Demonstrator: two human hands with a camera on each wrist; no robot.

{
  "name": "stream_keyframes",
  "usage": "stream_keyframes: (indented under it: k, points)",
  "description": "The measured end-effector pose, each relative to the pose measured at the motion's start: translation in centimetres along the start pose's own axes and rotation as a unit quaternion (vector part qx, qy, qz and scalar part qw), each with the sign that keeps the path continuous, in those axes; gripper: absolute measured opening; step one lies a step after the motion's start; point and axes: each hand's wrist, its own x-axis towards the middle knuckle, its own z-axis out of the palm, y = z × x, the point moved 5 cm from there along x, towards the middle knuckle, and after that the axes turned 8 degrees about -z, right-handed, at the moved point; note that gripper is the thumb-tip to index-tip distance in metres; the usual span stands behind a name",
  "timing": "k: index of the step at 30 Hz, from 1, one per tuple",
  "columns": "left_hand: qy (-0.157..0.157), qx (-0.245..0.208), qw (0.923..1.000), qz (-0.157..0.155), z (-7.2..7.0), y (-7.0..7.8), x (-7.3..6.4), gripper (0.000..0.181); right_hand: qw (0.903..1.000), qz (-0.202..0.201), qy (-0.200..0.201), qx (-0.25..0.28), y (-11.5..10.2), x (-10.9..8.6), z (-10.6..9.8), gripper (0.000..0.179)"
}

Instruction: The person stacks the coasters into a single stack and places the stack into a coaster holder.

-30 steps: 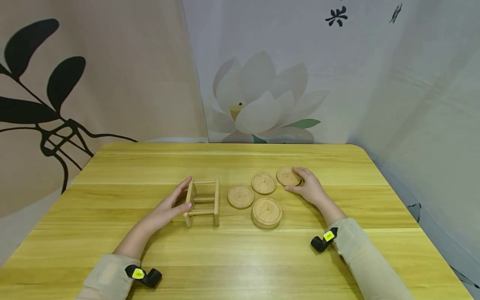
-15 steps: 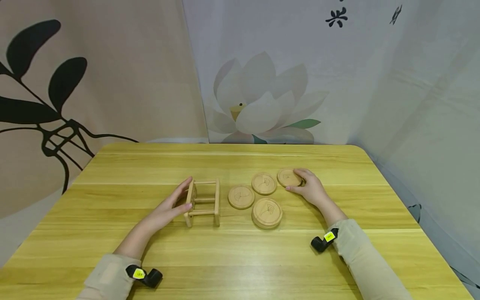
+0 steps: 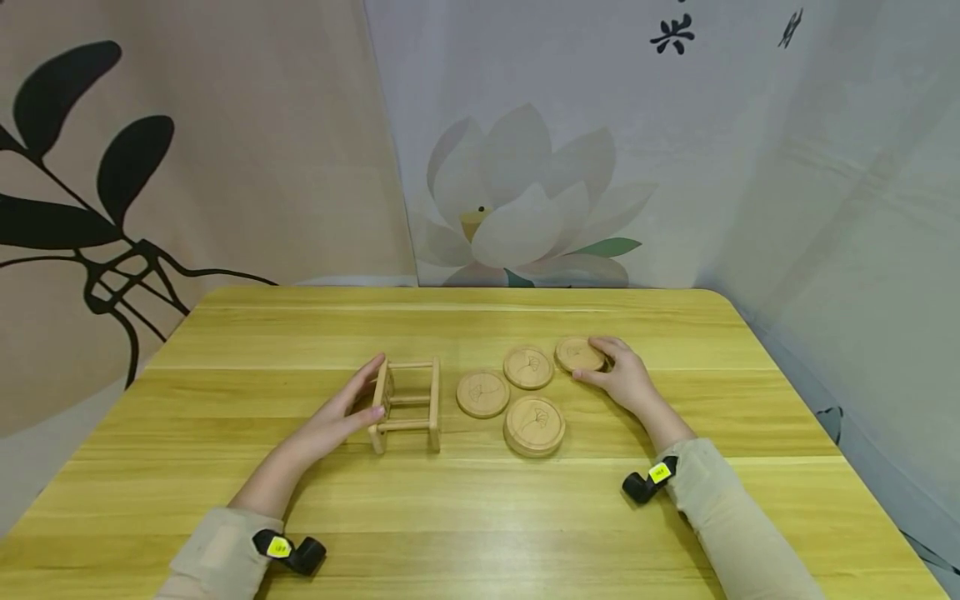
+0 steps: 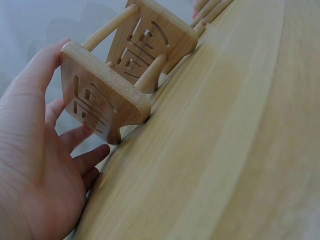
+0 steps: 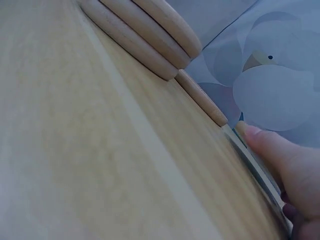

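My left hand holds a small wooden coaster rack by its left panel, thumb at the near edge and fingers at the far edge. In the left wrist view the rack's end panel shows cut-out slots, with round rods linking it to the other panel. My right hand pinches the rim of a round wooden coaster at the far right of the group, close over the table. The right wrist view shows only my thumb and part of the hand; the held coaster is mostly hidden there.
Between the hands lie two single coasters, one nearer the rack and another farther back, each engraved with a leaf. A coaster stack stands in front of them. The wooden table ends at a printed curtain behind.
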Motion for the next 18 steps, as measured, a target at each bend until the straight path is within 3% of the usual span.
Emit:
stream_keyframes:
  k: [9, 18]
  points:
    - [-0.001, -0.007, 1.0, -0.002, 0.3, 2.6, -0.9, 0.068, 0.9996, -0.009, 0.01, 0.024, -0.5, -0.7, 0.0, 0.082]
    - [-0.002, -0.007, 0.9999, -0.009, 0.4, 2.9, -1.0, 0.068, 0.9983, -0.028, 0.019, 0.048, -1.6, -1.6, 0.0, 0.082]
